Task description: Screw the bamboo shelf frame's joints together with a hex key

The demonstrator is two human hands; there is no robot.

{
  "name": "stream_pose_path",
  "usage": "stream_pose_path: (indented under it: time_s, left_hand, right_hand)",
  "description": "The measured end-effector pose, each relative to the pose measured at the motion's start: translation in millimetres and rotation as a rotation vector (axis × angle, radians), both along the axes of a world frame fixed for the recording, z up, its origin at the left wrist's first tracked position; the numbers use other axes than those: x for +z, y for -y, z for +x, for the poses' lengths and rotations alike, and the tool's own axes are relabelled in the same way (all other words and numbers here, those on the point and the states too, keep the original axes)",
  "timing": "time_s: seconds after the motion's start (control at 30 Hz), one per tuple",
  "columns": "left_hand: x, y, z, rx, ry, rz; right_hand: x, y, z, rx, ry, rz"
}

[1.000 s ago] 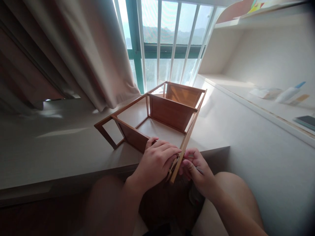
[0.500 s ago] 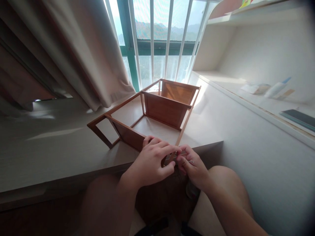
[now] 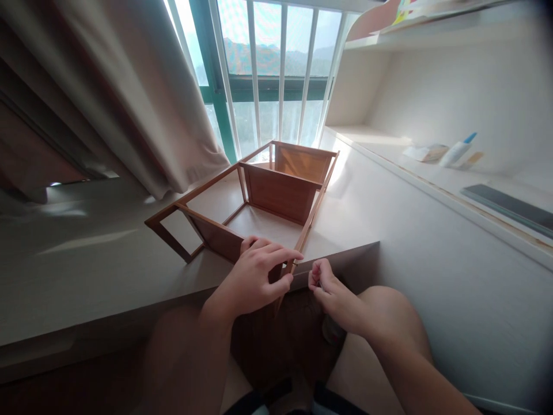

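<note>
A brown wooden shelf rack [image 3: 276, 199] with slim rails and several panels lies on its side on the pale ledge. My left hand [image 3: 254, 276] is closed around its near end, fingers over the panel edge, index finger and thumb along the corner post. By the index fingertip, a small dark fitting [image 3: 295, 263] sticks out of the post. Just right of that corner, apart from the rack, is my right hand [image 3: 332, 291] with its fingers curled into a pinch. What it pinches is mostly hidden; only a tiny light bit shows.
The pale ledge [image 3: 103, 265] ends at a front edge above my knees. To the right, a white shelf unit holds a tube with a blue tip [image 3: 458, 151] and a dark flat device [image 3: 510, 202]. A curtain [image 3: 129, 86] hangs left of the barred window [image 3: 268, 75].
My right hand has drawn away from the rack's corner, leaving a gap and baring the fitting. My left hand keeps its hold. The whole view has shifted slightly.
</note>
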State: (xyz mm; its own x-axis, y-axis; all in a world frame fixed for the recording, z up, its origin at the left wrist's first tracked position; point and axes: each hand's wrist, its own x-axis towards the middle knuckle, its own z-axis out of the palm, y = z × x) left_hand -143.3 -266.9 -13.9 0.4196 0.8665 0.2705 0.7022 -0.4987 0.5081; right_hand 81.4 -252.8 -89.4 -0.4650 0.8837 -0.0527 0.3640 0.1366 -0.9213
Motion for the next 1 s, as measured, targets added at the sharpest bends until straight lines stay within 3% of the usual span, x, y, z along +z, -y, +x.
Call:
stream_pose_path:
  time_s: [0.23, 0.4, 0.47, 0.63, 0.73, 0.83, 1.0]
  left_hand:
    - [-1.0, 0, 0, -0.006, -0.003, 0.017]
    - [-0.7, 0, 0, -0.005, -0.008, 0.02]
    - [-0.6, 0, 1, -0.004, -0.012, 0.023]
    - [-1.0, 0, 1, -0.003, -0.011, 0.027]
    - [-0.9, 0, 0, -0.003, -0.01, 0.033]
    - [0.1, 0, 1, -0.002, -0.012, 0.031]
    - [1.2, 1, 1, -0.009, -0.007, 0.02]
  right_hand:
    - [9.0, 7, 14, 0.057, 0.332, 0.015]
    - [-4.6, 8, 24, 0.186, 0.237, -0.075]
    - [-11.6, 10, 26, 0.192, 0.135, -0.19]
    - [-16.1, 21, 21, 0.175, -0.221, -0.718]
    - [-6.9, 25, 16, 0.181, -0.373, -0.821]
    - [4.4, 27, 12, 0.184, -0.388, -0.713]
    - [11.2, 25, 7, 0.061, -0.24, -0.296]
